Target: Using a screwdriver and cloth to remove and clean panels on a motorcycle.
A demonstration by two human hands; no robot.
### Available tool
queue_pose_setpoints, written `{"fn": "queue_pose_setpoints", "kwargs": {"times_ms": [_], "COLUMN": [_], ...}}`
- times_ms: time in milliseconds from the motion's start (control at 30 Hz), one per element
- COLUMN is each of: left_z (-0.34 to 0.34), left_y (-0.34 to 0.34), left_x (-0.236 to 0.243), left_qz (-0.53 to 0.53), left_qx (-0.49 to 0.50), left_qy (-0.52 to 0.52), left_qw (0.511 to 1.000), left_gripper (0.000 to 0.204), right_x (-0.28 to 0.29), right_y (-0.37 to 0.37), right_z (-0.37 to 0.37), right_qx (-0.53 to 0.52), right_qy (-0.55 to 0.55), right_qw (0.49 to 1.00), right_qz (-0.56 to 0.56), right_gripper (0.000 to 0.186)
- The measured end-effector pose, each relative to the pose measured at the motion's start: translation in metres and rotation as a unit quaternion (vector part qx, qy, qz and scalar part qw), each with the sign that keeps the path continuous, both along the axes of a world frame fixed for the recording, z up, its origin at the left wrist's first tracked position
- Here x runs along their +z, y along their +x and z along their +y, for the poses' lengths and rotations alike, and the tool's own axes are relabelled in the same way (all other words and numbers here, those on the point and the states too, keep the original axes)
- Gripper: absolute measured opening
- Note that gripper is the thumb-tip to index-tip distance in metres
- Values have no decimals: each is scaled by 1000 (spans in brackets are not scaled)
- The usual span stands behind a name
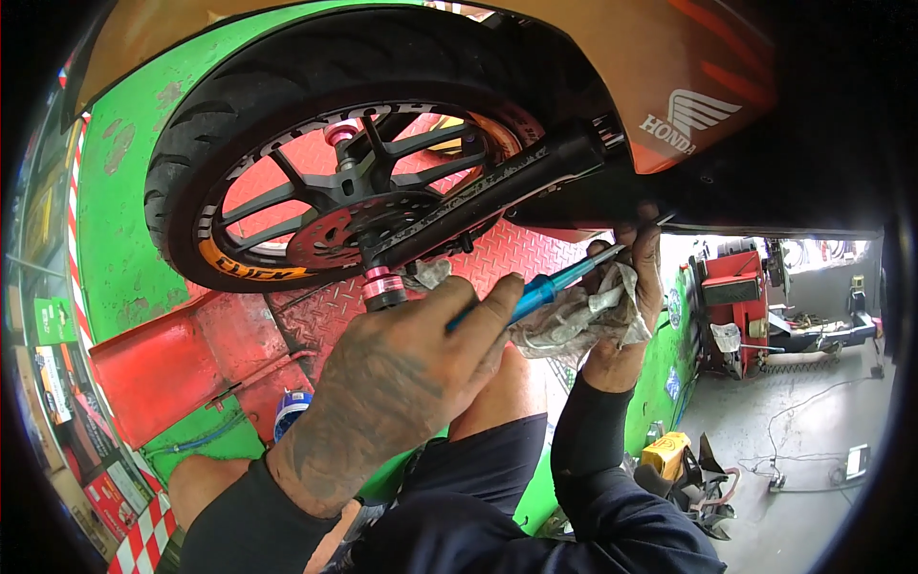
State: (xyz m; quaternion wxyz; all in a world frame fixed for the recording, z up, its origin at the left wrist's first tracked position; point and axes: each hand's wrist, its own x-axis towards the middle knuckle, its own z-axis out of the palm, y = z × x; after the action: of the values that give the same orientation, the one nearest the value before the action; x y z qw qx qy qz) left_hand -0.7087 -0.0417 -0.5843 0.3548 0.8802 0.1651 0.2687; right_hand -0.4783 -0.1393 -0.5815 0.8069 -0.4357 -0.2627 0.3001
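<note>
My left hand (397, 368), its back smudged dark, is closed around the blue handle of a screwdriver (540, 295). The screwdriver slants up and to the right, its shaft passing by the fingers of my right hand (647, 273). A crumpled, grimy white rag (583, 316) is gripped in my right hand. The fingers of that hand reach up beside the dark underside of a motorcycle's body (708, 196), where a thin metal tip shows. Beyond my left hand are the front wheel (182, 182), its brake disc (330, 230) and the black fork leg (507, 196).
Pink-and-silver axle fitting (382, 287) sits close to my left knuckles. An orange fairing (612, 77) overhangs the upper right. Below are a red metal platform (191, 349) and green floor (120, 210). A red machine (734, 297) and a yellow box (666, 452) stand at right.
</note>
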Motion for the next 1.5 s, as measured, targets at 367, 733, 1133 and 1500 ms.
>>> {"fn": "queue_pose_setpoints", "kwargs": {"times_ms": [367, 733, 1133, 1500], "left_z": [-8, -3, 4, -7], "left_y": [-7, 2, -1, -9], "left_x": [13, 14, 85, 81], "left_qz": [-6, -74, -17, -92], "left_qx": [31, 121, 74, 50], "left_qy": [88, 246, 174, 20], "left_qw": [996, 959, 982, 994], "left_gripper": [41, 37, 28, 29], "right_x": [-4, 1, 11, -3], "right_y": [10, 16, 14, 17], "right_z": [-4, -6, 9, 4], "right_qx": [86, 73, 82, 69], "right_qy": [71, 46, 105, 96], "right_qw": [992, 995, 986, 983], "right_qz": [53, 44, 96, 139], "right_gripper": [33, 34, 30, 26]}}
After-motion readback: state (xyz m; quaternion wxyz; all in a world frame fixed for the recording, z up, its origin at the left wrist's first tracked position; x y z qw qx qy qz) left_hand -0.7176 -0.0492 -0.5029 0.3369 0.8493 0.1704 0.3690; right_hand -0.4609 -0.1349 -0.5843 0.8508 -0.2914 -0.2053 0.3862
